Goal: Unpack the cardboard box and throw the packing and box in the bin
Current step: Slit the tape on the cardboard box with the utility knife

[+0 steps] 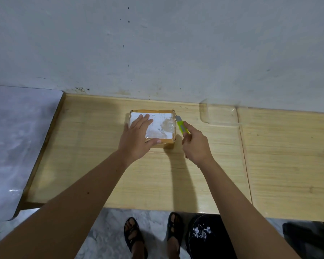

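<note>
A small taped cardboard box (169, 142) with a white shipping label lies on the wooden table (101, 165) near the wall. My left hand (138, 137) lies flat on top of the box, fingers spread, pressing it down. My right hand (195, 144) grips a lime-green utility knife (181, 126), whose tip touches the box's far right corner. A black bin (208, 238) with white scraps inside stands on the floor under the table's front edge.
A grey wall rises right behind the table. A clear tape patch (219, 114) covers the seam between two table panels at the right. The table's left edge (43, 146) drops to a marbled floor. My sandalled feet (153, 234) stand beside the bin.
</note>
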A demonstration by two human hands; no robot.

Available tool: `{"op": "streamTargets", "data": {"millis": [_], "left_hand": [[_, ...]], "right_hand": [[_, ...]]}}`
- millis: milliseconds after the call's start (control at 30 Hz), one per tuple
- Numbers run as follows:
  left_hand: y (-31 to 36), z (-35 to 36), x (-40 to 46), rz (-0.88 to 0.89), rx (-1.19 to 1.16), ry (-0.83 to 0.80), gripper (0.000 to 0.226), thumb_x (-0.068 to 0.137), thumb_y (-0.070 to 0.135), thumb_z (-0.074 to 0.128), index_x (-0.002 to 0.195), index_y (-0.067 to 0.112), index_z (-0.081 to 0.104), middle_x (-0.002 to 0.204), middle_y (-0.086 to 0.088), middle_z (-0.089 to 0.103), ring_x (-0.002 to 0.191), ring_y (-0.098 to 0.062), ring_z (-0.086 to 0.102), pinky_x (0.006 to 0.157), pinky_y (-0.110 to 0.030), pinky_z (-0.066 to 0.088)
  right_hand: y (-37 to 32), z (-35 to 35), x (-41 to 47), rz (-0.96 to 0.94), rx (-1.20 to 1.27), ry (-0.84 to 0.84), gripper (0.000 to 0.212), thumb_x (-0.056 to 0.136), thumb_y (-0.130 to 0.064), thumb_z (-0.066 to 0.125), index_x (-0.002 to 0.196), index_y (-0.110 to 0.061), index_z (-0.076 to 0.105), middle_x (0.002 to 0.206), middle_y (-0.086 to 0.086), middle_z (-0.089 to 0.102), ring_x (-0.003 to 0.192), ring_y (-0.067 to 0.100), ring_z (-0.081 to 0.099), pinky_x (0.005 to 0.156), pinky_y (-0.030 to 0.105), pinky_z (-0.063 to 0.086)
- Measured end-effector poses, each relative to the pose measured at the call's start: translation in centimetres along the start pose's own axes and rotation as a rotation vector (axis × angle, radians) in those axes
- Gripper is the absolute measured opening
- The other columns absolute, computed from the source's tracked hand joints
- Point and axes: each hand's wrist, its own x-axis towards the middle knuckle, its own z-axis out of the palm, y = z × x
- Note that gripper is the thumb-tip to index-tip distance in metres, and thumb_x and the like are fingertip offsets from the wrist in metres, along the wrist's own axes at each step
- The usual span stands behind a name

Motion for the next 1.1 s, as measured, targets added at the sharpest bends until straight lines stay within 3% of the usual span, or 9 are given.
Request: {"op": "streamTargets", "data": {"millis": [133,433,533,667,1100], "left_hand": [[0.0,0.1,-0.2,0.000,-0.034,0.033,0.081,0.083,0.062,0.070,0.150,0.023,0.046,0.165,0.008,0.031,0.156,-0.009,0.017,0.123,-0.054,0.021],[0.0,0.7,-0.3,0.013,-0.008,0.060,0.083,0.083,0.062,0.069,0.151,0.020,0.045,0.165,0.005,0.032,0.156,-0.012,0.018,0.124,-0.053,0.021],[-0.2,1.0,-0.2,0.031,0.017,0.075,0.083,0.084,0.064,0.068,0.151,0.019,0.046,0.165,0.003,0.033,0.156,-0.014,0.019,0.125,-0.052,0.020],[-0.4,1.3,-0.3,0.053,0.043,0.094,0.083,0.085,0.063,0.067,0.150,0.018,0.046,0.164,0.001,0.035,0.155,-0.016,0.022,0.125,-0.052,0.019],[-0.7,1.9,-0.4,0.059,0.071,0.109,0.083,0.088,0.067,0.060,0.152,0.017,0.043,0.165,0.000,0.033,0.156,-0.017,0.021,0.124,-0.057,0.016]], "right_hand": [[-0.6,-0.1,-0.1,-0.013,-0.063,0.016,0.049,0.105,-0.015,0.040,0.152,-0.030,0.047,0.104,0.010,0.071,0.067,0.028,0.059,0.080,0.044,0.061],[-0.8,-0.4,-1.7,-0.015,-0.128,-0.011,0.050,0.105,-0.015,0.040,0.152,-0.029,0.046,0.096,0.010,0.069,0.067,0.030,0.061,0.075,0.041,0.060],[-1.1,-0.7,-2.2,-0.027,-0.179,-0.018,0.051,0.105,-0.013,0.040,0.153,-0.028,0.045,0.099,0.012,0.070,0.077,0.032,0.062,0.075,0.035,0.054],[-1.9,-1.4,-2.6,-0.041,-0.273,-0.055,0.056,0.101,-0.006,0.039,0.153,-0.029,0.044,0.107,0.014,0.072,0.085,0.030,0.054,0.082,0.038,0.052],[-1.2,-1.8,-5.5,-0.057,-0.299,-0.092,0.052,0.103,-0.008,0.042,0.149,-0.029,0.049,0.107,0.015,0.071,0.087,0.033,0.057,0.077,0.036,0.050]]}}
